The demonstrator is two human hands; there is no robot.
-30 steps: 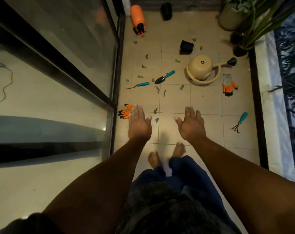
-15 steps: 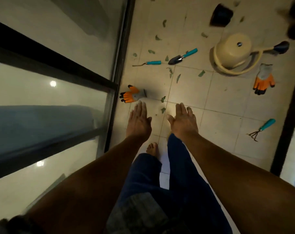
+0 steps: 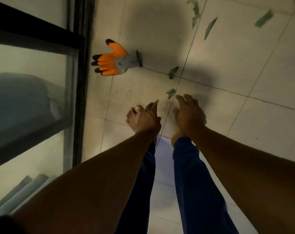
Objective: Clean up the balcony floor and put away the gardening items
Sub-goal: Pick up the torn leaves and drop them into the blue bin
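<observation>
Your left hand (image 3: pixel 147 118) and right hand (image 3: pixel 188 114) both reach down over the tiled floor (image 3: pixel 227 68), side by side but apart. Fingers of each loosely bent, holding nothing; the right hand's fingers curl a little more at the tips.

Orange-and-grey gardening glove (image 3: pixel 113 60) lies flat on the floor at 11 o'clock from your left hand, well apart from it, fingertips pointing at the dark frame of the glass door (image 3: pixel 79 81), just beside it.

Leaf scraps on the tiles: one (image 3: pixel 170 92) at 11 o'clock, just beyond your right fingertips; another (image 3: pixel 173 72) further out on the grout line; several more (image 3: pixel 210 27) toward 1 o'clock, far off.

Bare feet and blue trouser legs (image 3: pixel 190 174) below your forearms.
</observation>
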